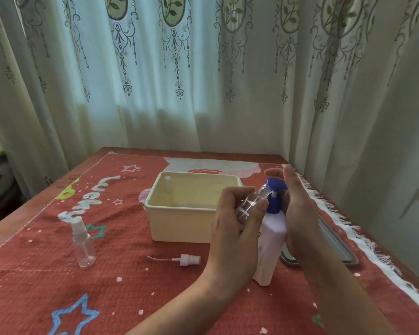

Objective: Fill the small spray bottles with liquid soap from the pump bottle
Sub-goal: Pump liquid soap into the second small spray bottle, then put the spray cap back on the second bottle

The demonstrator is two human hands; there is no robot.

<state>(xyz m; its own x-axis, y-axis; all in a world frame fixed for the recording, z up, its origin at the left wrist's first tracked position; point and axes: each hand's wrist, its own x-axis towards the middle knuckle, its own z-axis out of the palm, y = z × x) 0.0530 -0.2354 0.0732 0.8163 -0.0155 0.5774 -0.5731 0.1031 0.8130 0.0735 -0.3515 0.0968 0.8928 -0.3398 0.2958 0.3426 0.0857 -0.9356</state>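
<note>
My left hand [230,228] grips a small clear spray bottle [250,203] with no cap, tilted so its open neck sits under the nozzle of the blue pump head [275,193]. The white pump bottle [269,247] stands upright on the red cloth. Over the pump head rests my right hand [298,209], its fingers straight. A loose white spray cap with its thin tube [182,259] lies on the cloth to the left. A second small clear spray bottle [82,243], capped, stands further left.
A cream plastic tub [179,213] sits behind my hands with another small capped bottle [167,187] inside at its far left corner. A grey flat lid [336,247] lies at the right. The cloth's white fringe [348,226] marks the table's right edge; curtains hang behind.
</note>
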